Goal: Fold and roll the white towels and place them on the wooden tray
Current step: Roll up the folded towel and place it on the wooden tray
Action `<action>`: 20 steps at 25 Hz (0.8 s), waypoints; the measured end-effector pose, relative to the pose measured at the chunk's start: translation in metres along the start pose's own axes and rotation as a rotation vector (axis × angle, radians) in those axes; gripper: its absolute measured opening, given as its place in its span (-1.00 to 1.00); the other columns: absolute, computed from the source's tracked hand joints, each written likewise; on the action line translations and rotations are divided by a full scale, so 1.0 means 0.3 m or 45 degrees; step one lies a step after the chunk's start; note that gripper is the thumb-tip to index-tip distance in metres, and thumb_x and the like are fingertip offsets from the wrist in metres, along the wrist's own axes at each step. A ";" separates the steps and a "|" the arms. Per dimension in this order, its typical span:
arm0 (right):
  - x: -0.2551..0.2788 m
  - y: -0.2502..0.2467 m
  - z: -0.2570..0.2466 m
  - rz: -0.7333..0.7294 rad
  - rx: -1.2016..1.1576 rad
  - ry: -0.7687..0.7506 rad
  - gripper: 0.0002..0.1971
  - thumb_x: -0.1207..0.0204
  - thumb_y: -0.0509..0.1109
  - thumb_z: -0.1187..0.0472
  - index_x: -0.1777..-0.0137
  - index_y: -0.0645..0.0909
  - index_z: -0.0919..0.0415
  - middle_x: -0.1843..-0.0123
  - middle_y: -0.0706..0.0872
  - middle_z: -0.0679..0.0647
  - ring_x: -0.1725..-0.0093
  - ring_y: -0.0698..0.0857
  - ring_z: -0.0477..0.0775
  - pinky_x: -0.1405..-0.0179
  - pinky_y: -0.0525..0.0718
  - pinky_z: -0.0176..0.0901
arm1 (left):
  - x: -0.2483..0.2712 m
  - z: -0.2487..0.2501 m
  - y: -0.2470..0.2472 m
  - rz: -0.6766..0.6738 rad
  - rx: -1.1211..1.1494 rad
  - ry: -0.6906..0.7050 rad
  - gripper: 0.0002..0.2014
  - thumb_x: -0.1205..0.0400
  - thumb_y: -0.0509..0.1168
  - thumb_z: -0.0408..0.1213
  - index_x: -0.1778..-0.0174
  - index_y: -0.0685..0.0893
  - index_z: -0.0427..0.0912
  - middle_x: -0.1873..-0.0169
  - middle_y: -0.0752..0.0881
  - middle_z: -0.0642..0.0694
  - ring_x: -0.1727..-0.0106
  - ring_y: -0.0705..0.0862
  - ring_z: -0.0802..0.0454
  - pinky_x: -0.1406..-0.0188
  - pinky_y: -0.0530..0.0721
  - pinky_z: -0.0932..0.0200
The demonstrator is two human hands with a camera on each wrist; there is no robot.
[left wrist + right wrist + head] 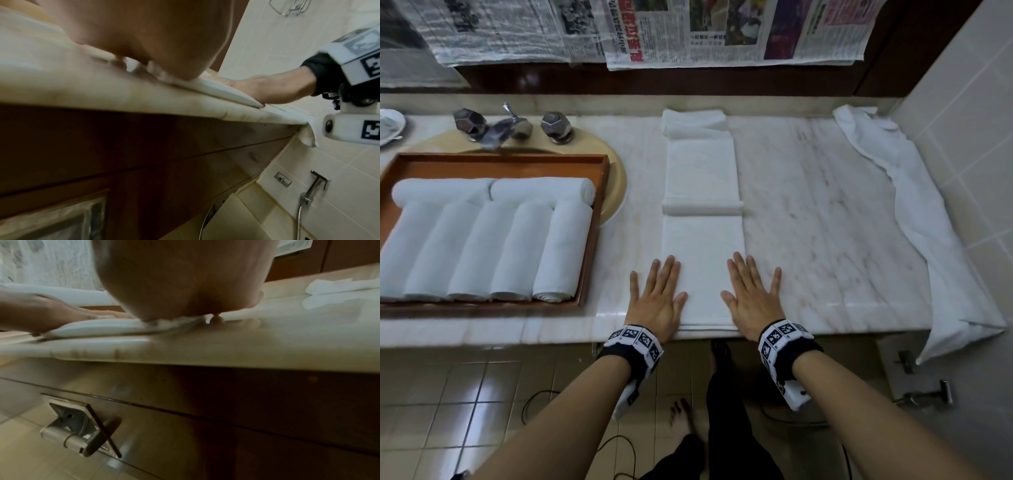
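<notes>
A long white towel, folded into a narrow strip, lies on the marble counter and runs from the front edge to the back wall. My left hand presses flat on its near left edge, fingers straight and spread. On the near right edge my right hand lies flat the same way. The wrist views show each palm pressed on the towel's end at the counter edge. The wooden tray at left holds several rolled white towels.
A loose white towel lies along the right wall and hangs over the counter's front corner. The tray sits over a round basin with a faucet. A dish stands at far left. Newspapers cover the mirror.
</notes>
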State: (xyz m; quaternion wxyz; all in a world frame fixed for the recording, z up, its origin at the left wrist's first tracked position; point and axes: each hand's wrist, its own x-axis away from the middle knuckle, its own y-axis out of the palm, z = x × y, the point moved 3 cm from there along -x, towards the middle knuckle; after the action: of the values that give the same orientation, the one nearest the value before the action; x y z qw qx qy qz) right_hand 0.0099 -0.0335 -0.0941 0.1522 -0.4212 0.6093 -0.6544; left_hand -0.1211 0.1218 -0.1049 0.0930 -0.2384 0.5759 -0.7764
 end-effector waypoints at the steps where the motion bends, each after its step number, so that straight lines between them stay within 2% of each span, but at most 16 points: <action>1: 0.006 -0.005 -0.002 -0.005 0.002 0.005 -0.35 -0.73 -0.20 -0.15 -0.69 -0.36 0.05 -0.68 -0.47 -0.10 -0.66 -0.43 -0.01 -0.51 -0.33 0.56 | 0.004 -0.005 -0.010 -0.010 -0.019 0.010 -0.28 -0.61 -0.48 0.19 -0.71 -0.25 -0.01 -0.67 -0.35 0.11 -0.68 -0.37 0.03 -0.60 -0.38 -0.30; 2: 0.010 -0.015 -0.006 -0.001 0.001 0.013 -0.35 -0.73 -0.17 -0.15 -0.71 -0.30 0.06 -0.71 -0.40 -0.09 -0.67 -0.39 0.01 -0.50 -0.36 0.58 | 0.005 -0.004 -0.024 -0.025 -0.041 0.019 -0.25 -0.59 -0.46 0.21 -0.72 -0.18 -0.03 -0.69 -0.26 0.09 -0.69 -0.32 0.01 -0.60 -0.39 -0.30; 3: 0.011 -0.032 -0.011 0.028 -0.009 0.014 -0.36 -0.73 -0.11 -0.13 -0.72 -0.16 0.09 -0.74 -0.25 -0.04 -0.70 -0.31 0.04 -0.49 -0.39 0.58 | 0.006 0.002 -0.046 -0.025 -0.046 0.020 -0.23 -0.59 -0.40 0.22 -0.72 -0.03 -0.05 -0.72 -0.10 0.04 -0.71 -0.23 -0.02 -0.60 -0.38 -0.29; 4: 0.010 -0.055 -0.018 0.088 -0.031 0.002 -0.41 -0.72 -0.04 -0.09 -0.69 0.04 0.10 -0.73 -0.01 0.00 -0.71 -0.17 0.06 -0.50 -0.39 0.57 | 0.008 0.015 -0.076 0.009 -0.043 0.012 -0.25 -0.60 -0.32 0.23 -0.65 0.21 -0.07 -0.68 0.16 0.00 -0.72 -0.06 -0.05 -0.61 -0.35 -0.29; 5: -0.001 -0.083 -0.028 0.170 -0.056 -0.022 -0.49 -0.70 0.03 -0.04 -0.61 0.22 0.10 -0.65 0.20 0.02 -0.69 -0.01 0.06 -0.52 -0.34 0.57 | 0.005 0.027 -0.110 0.063 -0.041 -0.012 -0.32 -0.63 -0.23 0.23 -0.49 0.43 -0.07 -0.53 0.41 -0.02 -0.67 0.13 -0.07 -0.63 -0.29 -0.29; 6: -0.013 -0.108 -0.034 0.220 -0.083 -0.039 -0.54 -0.69 0.08 0.00 -0.56 0.28 0.09 -0.59 0.29 0.01 -0.66 0.09 0.04 -0.54 -0.28 0.56 | -0.005 0.044 -0.140 0.114 -0.031 -0.056 -0.42 -0.67 -0.14 0.21 -0.34 0.55 -0.07 -0.37 0.54 -0.01 -0.58 0.29 -0.06 -0.64 -0.21 -0.29; 7: -0.032 -0.124 -0.037 0.215 -0.105 -0.054 -0.52 -0.70 0.09 0.04 -0.59 0.24 0.11 -0.63 0.23 0.03 -0.67 0.07 0.03 -0.57 -0.22 0.53 | -0.022 0.062 -0.163 0.132 0.015 -0.100 -0.49 -0.70 -0.08 0.16 -0.31 0.57 -0.07 -0.33 0.56 -0.01 -0.53 0.34 -0.05 -0.64 -0.15 -0.29; 8: -0.055 -0.129 -0.037 0.162 -0.115 -0.065 -0.46 -0.72 0.07 0.05 -0.66 0.11 0.15 -0.71 0.06 0.05 -0.70 -0.03 0.04 -0.59 -0.19 0.49 | -0.047 0.082 -0.171 0.124 0.081 -0.112 -0.51 -0.73 -0.06 0.11 -0.40 0.51 -0.10 -0.43 0.50 -0.05 -0.57 0.30 -0.06 -0.64 -0.12 -0.29; 10: -0.097 -0.116 -0.028 0.016 -0.098 -0.063 -0.37 -0.76 -0.01 0.02 -0.72 -0.16 0.17 -0.74 -0.28 0.01 -0.71 -0.25 0.00 -0.61 -0.19 0.43 | -0.106 0.131 -0.147 -0.007 0.249 -0.005 -0.42 -0.78 -0.12 0.06 -0.68 0.15 -0.16 -0.69 0.10 -0.09 -0.70 0.00 -0.04 -0.66 -0.18 -0.19; 12: -0.111 -0.103 -0.016 -0.073 -0.101 -0.041 -0.35 -0.76 -0.04 -0.04 -0.72 -0.24 0.14 -0.72 -0.35 -0.04 -0.69 -0.30 -0.06 -0.61 -0.19 0.44 | -0.139 0.143 -0.109 -0.188 0.301 0.074 -0.39 -0.79 -0.21 0.05 -0.72 -0.17 -0.11 -0.70 -0.23 0.00 -0.71 -0.24 0.03 -0.64 -0.29 -0.10; 13: -0.116 -0.103 -0.010 -0.076 -0.114 -0.035 -0.34 -0.75 -0.02 -0.06 -0.72 -0.22 0.12 -0.73 -0.33 -0.07 -0.69 -0.28 -0.08 -0.61 -0.17 0.44 | -0.160 0.124 -0.093 -0.208 0.297 0.003 -0.39 -0.79 -0.23 0.05 -0.71 -0.25 -0.09 -0.69 -0.31 0.01 -0.69 -0.31 0.05 -0.62 -0.34 -0.12; 16: -0.136 -0.136 0.003 -0.030 -0.149 -0.037 -0.27 -0.65 0.16 -0.13 -0.71 -0.05 0.09 -0.74 -0.13 -0.08 -0.70 -0.08 -0.03 -0.61 -0.02 0.40 | -0.197 0.057 -0.128 -0.098 0.477 -0.613 -0.33 -0.78 -0.22 0.07 -0.68 -0.33 -0.20 -0.66 -0.40 -0.09 -0.67 -0.41 -0.04 -0.62 -0.38 -0.22; 17: -0.151 -0.155 0.004 -0.009 -0.150 -0.039 -0.23 -0.59 0.23 -0.14 -0.69 0.01 0.09 -0.73 -0.03 -0.06 -0.68 0.02 0.02 -0.59 0.07 0.37 | -0.217 0.069 -0.140 -0.078 0.519 -0.598 -0.32 -0.78 -0.23 0.07 -0.68 -0.32 -0.23 -0.66 -0.40 -0.11 -0.67 -0.41 -0.04 -0.62 -0.37 -0.22; 18: -0.171 -0.174 0.004 0.006 -0.148 -0.038 -0.19 -0.53 0.29 -0.16 -0.68 0.03 0.09 -0.70 0.06 -0.04 -0.64 0.11 0.06 -0.55 0.17 0.33 | -0.240 0.100 -0.151 -0.052 0.566 -0.427 -0.34 -0.78 -0.24 0.06 -0.68 -0.32 -0.21 -0.66 -0.39 -0.07 -0.67 -0.39 -0.01 -0.63 -0.35 -0.20; 20: -0.209 -0.204 0.003 0.009 -0.134 -0.019 -0.16 -0.48 0.34 -0.12 -0.67 0.04 0.10 -0.66 0.17 -0.01 -0.58 0.21 0.10 -0.44 0.32 0.24 | -0.271 0.154 -0.149 -0.111 0.554 -0.049 -0.39 -0.79 -0.26 0.04 -0.70 -0.29 -0.13 -0.66 -0.36 0.01 -0.68 -0.35 0.04 -0.65 -0.32 -0.15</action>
State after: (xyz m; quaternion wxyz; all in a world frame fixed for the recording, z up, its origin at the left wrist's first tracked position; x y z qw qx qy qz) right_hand 0.0673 0.0235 -0.0604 0.1365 -0.4314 0.6433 -0.6176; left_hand -0.0225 0.1308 -0.0739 0.1196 -0.2523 0.3821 -0.8809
